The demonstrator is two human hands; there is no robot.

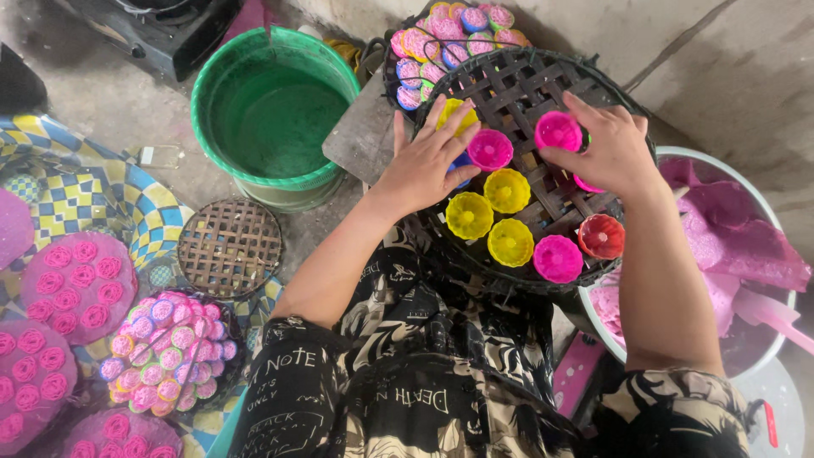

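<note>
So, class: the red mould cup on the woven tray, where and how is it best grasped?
Probably pinch the red mould cup by its fluted rim, from above. It sits upright, mouth up, at the woven tray edge, with a pink cup close beside it, so its sides are cramped.

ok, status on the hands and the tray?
Left hand flat on cups on woven tray. Right hand gripping pink mould cup. Yellow cups set mid-tray. Nothing blocking.

Home food workshop: concrete floor point(110, 102), stove point(161, 30), pink batter bowl point(746, 246)
</note>
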